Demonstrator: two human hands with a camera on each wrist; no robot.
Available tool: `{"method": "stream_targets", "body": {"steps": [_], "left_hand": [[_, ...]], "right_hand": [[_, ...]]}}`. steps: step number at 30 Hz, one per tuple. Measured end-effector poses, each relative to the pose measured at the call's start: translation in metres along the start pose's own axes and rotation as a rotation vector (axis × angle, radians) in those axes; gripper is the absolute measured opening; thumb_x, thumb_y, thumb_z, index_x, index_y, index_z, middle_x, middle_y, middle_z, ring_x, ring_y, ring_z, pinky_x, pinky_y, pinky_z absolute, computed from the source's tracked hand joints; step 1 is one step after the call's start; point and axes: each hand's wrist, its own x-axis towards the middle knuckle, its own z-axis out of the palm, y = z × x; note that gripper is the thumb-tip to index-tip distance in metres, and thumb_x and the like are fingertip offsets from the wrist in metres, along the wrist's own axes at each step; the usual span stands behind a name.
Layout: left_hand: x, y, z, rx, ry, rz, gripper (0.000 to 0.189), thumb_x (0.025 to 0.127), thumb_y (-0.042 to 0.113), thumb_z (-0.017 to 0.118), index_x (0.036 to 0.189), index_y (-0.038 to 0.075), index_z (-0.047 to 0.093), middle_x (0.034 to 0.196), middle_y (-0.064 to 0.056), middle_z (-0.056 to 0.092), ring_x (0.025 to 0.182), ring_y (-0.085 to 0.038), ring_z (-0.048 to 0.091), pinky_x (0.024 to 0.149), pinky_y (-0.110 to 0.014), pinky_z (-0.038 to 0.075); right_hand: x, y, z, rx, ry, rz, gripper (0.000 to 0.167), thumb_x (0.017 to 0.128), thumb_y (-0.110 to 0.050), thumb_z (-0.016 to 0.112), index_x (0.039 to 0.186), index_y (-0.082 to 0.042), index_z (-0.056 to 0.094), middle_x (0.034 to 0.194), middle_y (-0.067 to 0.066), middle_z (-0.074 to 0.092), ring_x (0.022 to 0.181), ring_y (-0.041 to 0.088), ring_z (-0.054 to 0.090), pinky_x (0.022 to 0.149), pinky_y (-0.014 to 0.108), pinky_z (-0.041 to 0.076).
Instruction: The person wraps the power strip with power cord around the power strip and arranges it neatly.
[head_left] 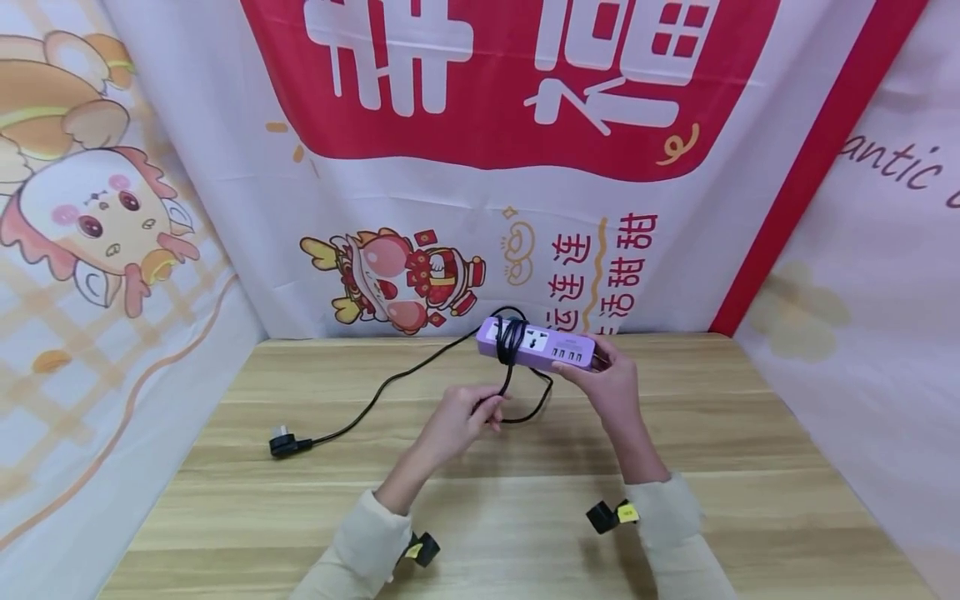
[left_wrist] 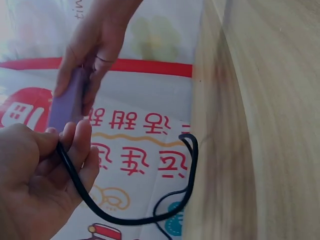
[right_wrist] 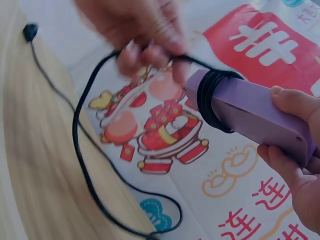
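Observation:
A purple power strip (head_left: 555,343) is held above the table by my right hand (head_left: 611,383), which grips its right end. Several turns of black cord (right_wrist: 212,100) wrap round the strip's other end. Below and left of the strip, my left hand (head_left: 461,421) pinches the cord between thumb and fingers. From there the cord hangs in a loose loop, plain in the left wrist view (left_wrist: 145,220). Its far end runs left over the table to a black plug (head_left: 285,443) with metal prongs. USB ports and white sockets show on the strip's upper face.
The wooden table (head_left: 300,517) meets a printed cloth backdrop (head_left: 480,192) at its back edge. Printed cloths also stand at the left (head_left: 90,333) and right. Small black devices with yellow labels sit at both wrists.

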Motion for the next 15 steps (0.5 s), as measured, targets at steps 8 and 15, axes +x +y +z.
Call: {"method": "stream_targets", "body": {"steps": [8,15], "left_hand": [[0.002,-0.016,0.000,-0.030,-0.113,-0.014,0.021,0.102,0.003,0.052,0.103,0.000,0.073,0.081,-0.008,0.072,0.077,-0.013,0.067,0.072,-0.026,0.059],[0.003,-0.026,0.002,-0.058,-0.212,0.034,0.019,0.103,0.006,0.050,0.101,0.002,0.069,0.080,-0.005,0.070,0.079,-0.012,0.068,0.077,-0.031,0.058]], "right_hand": [[-0.002,-0.008,0.002,0.185,0.029,0.081,0.063,0.074,-0.009,0.088,0.130,-0.006,0.062,0.113,0.007,0.066,0.098,0.010,0.066,0.085,0.020,0.057],[-0.003,-0.010,0.003,0.295,0.034,0.123,0.060,0.077,0.000,0.081,0.133,-0.002,0.058,0.113,0.004,0.060,0.101,0.013,0.062,0.090,0.019,0.055]]}}
